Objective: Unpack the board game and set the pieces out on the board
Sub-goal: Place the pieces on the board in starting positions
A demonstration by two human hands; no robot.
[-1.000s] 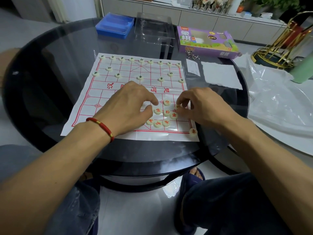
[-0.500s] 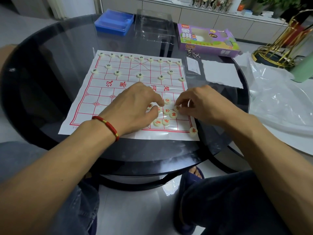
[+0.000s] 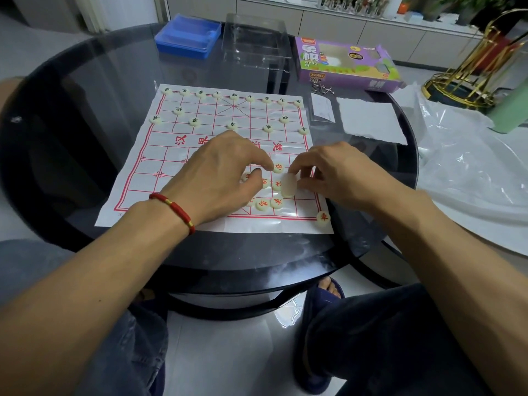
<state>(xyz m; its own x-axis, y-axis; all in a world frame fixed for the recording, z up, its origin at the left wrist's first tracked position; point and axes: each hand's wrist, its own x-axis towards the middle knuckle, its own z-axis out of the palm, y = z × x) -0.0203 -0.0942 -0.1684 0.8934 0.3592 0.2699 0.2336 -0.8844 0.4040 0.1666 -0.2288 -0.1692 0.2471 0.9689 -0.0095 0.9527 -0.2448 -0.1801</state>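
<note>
1. Left hand [image 3: 220, 178], mid-frame, lies palm down, fingers curled, forefinger stretched rightward; its forearm enters from lower left.
2. Right hand [image 3: 333, 174], just beside it, pinches with curled fingers; its forearm enters from lower right.

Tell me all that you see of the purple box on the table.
The purple box looks like printed cardboard. It lies flat on the far right part of the dark glass table, beyond the board, next to a clear plastic tray. Its top face shows large white characters, small pictures and a pale window. Its right end looks open, with a flap out. No hand touches it.
</note>
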